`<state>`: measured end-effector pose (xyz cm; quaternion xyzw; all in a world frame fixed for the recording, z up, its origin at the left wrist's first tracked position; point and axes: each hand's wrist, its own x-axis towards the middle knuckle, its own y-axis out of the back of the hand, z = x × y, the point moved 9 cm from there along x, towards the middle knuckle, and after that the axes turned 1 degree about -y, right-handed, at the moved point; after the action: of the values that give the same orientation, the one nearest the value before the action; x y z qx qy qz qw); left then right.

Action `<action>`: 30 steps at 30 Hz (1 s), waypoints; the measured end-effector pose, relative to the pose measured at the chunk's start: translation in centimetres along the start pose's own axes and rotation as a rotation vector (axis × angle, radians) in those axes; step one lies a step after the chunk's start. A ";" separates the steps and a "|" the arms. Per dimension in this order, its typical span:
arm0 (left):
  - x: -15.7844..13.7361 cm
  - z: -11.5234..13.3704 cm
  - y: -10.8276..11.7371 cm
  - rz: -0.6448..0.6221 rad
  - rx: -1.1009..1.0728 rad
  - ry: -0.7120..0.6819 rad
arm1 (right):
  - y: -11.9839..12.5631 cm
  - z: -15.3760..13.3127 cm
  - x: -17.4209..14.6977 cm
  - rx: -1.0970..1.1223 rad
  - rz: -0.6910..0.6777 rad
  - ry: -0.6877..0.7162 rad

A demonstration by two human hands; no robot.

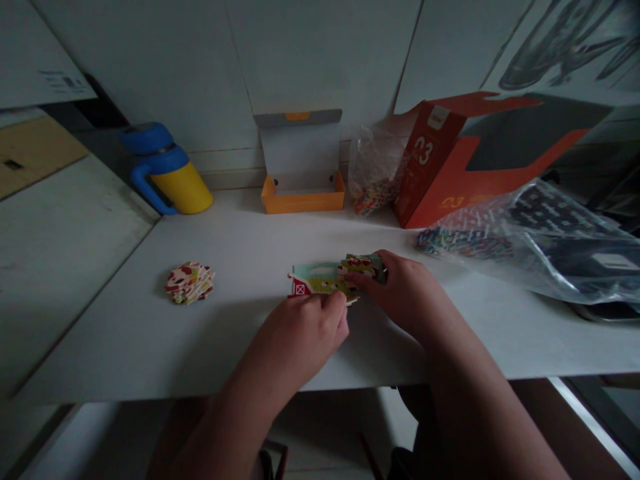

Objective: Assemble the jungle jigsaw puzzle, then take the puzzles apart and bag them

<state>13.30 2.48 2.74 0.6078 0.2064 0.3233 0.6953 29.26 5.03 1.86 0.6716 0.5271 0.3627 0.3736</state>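
Note:
In the middle of the table, a row of illustrated cardboard puzzle pieces [316,271] shows pale sky, green ground and a red barn. My left hand [307,327] is closed at their near edge, thumb against curled fingers; a thin piece edge shows at its fingertips, though most of its grip is hidden. My right hand [403,287] wraps thumb and fingers around a small stack of pieces [361,265] at the right end of the row. Off to the left lies a loose pile of similar pieces [190,283] with red-brown and cream patches.
Behind the pieces stands an opened orange box [303,203]. A blue and yellow jug [183,187] is at the back left. At the right are a clear bag of colourful bits [375,193], a big red-orange box [435,167] and a larger plastic bag [540,233].

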 end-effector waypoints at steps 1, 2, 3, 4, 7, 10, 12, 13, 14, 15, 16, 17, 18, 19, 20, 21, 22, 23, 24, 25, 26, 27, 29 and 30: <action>0.0 0.0 -0.1 0.006 0.008 -0.011 | 0.0 0.0 0.0 0.002 -0.001 0.003; 0.0 0.0 -0.2 0.006 0.006 -0.020 | 0.0 0.0 0.0 0.002 0.000 0.005; -0.2 -0.1 -0.2 0.003 -0.005 -0.026 | 0.0 0.0 0.0 0.001 0.000 0.006; -0.3 -0.3 -0.1 0.003 -0.025 -0.030 | 0.0 0.0 0.0 -0.001 -0.001 0.006; -1.0 -1.6 1.5 0.083 -0.089 -0.010 | 0.1 0.0 0.0 -0.014 -0.008 0.001; -1.5 -3.7 3.7 0.243 -0.074 0.036 | 0.1 0.0 -0.1 -0.029 -0.011 -0.011; -1.5 -4.9 4.1 0.286 -0.032 0.068 | 0.1 -0.1 -0.1 -0.032 -0.012 -0.014; -1.4 -5.4 3.7 0.275 -0.015 0.075 | 0.1 -0.1 -0.1 -0.034 -0.013 -0.015; -1.2 -5.7 3.0 0.238 -0.006 0.071 | 0.1 -0.1 -0.1 -0.037 -0.014 -0.016; -1.0 -5.8 2.2 0.185 -0.008 0.058 | 0.1 -0.1 -0.1 -0.039 -0.014 -0.015; -0.9 -5.8 1.2 0.130 -0.019 0.037 | 0.1 -0.1 -0.1 -0.040 -0.014 -0.014; -0.8 -5.8 0.4 0.078 -0.034 0.022 | 0.0 0.0 -0.1 -0.038 -0.016 -0.013; -0.9 -5.8 -0.3 0.035 -0.049 0.017 | 0.0 0.0 0.0 -0.036 -0.017 -0.012; -0.9 -5.8 -0.8 0.002 -0.062 0.022 | 0.0 0.0 0.0 -0.032 -0.019 -0.009; -1.0 -5.9 -1.1 -0.024 -0.073 0.034 | 0.1 0.0 0.0 -0.027 -0.018 -0.004; -1.1 -6.0 -1.2 -0.041 -0.082 0.047 | 0.1 -0.1 0.0 -0.025 -0.014 0.000; -1.1 -6.1 -1.2 -0.054 -0.091 0.055 | 0.2 -0.1 0.0 -0.025 -0.010 0.003; -1.1 -6.2 -1.1 -0.060 -0.100 0.057 | 0.2 -0.2 0.0 -0.026 -0.009 0.006; -1.0 -6.2 -1.0 -0.059 -0.110 0.055 | 0.1 -0.2 0.0 -0.028 -0.011 0.005; -0.9 -6.2 -0.8 -0.055 -0.121 0.048 | 0.1 -0.2 0.0 -0.031 -0.014 0.003; -0.8 -6.1 -0.5 -0.044 -0.131 0.042 | 0.0 -0.2 0.0 -0.034 -0.016 0.002; -0.7 -6.1 -0.2 -0.032 -0.140 0.040 | 0.0 -0.1 0.0 -0.035 -0.015 0.005; -0.5 -6.0 0.2 -0.021 -0.152 0.046 | -0.1 -0.2 0.0 -0.030 -0.010 0.021; -0.5 -5.9 0.3 -0.022 -0.156 0.053 | -0.1 -0.2 0.0 -0.027 -0.007 0.028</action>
<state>8.92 6.37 1.97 0.5408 0.2054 0.3467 0.7384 29.05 5.04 1.85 0.6597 0.5294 0.3778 0.3765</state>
